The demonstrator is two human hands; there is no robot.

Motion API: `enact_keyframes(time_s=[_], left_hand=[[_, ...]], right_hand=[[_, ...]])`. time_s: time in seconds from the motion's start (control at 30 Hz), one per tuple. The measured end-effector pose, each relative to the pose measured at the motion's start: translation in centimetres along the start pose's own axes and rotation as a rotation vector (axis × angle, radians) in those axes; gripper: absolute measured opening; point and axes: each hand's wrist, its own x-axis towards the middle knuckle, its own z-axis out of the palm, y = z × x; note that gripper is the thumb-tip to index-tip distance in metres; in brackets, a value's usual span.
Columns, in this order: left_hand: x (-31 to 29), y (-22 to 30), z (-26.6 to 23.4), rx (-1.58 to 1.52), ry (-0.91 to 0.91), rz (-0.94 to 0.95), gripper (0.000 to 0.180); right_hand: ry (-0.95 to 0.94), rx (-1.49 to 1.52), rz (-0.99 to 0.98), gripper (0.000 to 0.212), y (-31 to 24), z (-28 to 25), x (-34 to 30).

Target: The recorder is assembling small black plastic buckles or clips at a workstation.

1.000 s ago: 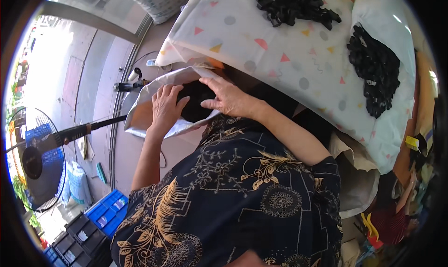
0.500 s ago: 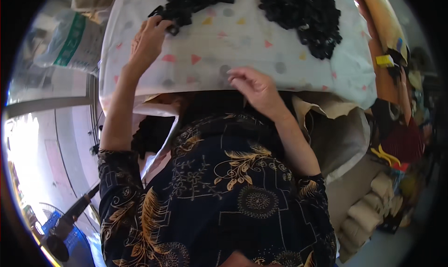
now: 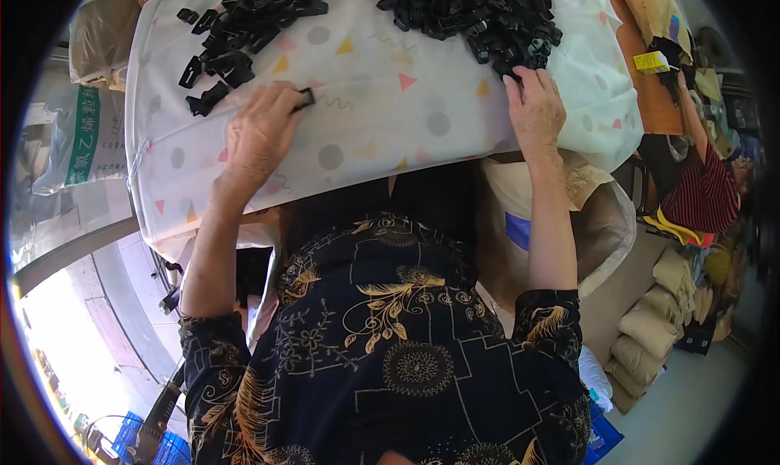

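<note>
My left hand (image 3: 264,128) is over the near left part of the table, its fingers closed on a small black plastic buckle piece (image 3: 305,99) that sticks out past the fingertips. Beyond it lies a loose pile of black buckle pieces (image 3: 264,18), a few scattered toward me. At the near edge of a denser pile of black pieces (image 3: 439,6), my right hand (image 3: 538,112) pinches a black buckle piece (image 3: 505,65) between thumb and fingers. This piece is partly hidden and touches the pile.
A white patterned cloth (image 3: 374,128) covers the table. Below its right edge an open sack (image 3: 605,229) hangs near my right forearm. A clear bag with a green band (image 3: 85,132) stands left. At far right are another person's arm (image 3: 692,120) and stacked tan sacks (image 3: 646,339).
My left hand has drawn back toward me from the left pile with a buckle piece. My right hand has moved right and forward, from the table's near edge to the right pile.
</note>
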Motion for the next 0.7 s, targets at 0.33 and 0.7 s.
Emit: enact_keyframes(time_s=[0.33,0.7], left_hand=[[2.7,2.6,2.6,-0.129,-0.042,-0.042,0.046],[3.0,4.0,1.6,-0.161,-0.226,-0.044,0.044]], right_hand=[[-0.075,0.222,-0.02,0.022,-1.3,0.1,0.0],[-0.102,0.395,0.003,0.02,-3.3,0.5,-0.8]])
